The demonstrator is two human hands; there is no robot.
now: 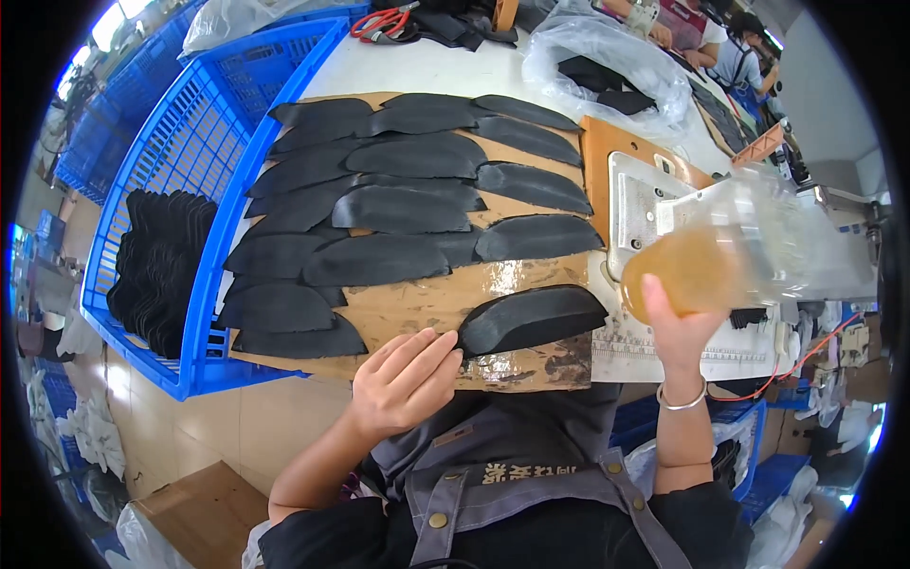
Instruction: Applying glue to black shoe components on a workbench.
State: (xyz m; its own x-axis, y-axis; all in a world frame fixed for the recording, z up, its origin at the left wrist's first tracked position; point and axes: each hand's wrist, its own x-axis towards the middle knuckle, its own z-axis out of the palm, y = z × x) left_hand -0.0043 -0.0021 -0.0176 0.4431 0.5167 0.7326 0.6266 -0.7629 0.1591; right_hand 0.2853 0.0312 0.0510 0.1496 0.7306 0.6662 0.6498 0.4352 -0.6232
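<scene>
My right hand [675, 327] grips a clear plastic bottle [730, 251] lying tilted, its bottom part filled with amber liquid. My left hand [406, 379] rests with its fingertips on the left end of a black curved piece [531, 318] lying on a brown cardboard sheet [417, 308] at the table's near edge. Several more black curved pieces [398, 204] lie in overlapping rows across the same board. A silver bangle sits on my right wrist.
A blue plastic crate [204, 133] at the left holds a stack of black pieces [161, 266]. A clear bag [607, 66] with dark pieces and red-handled scissors [379, 24] lie at the back. A metal plate [640, 204] sits right of the board. Other people sit at far right.
</scene>
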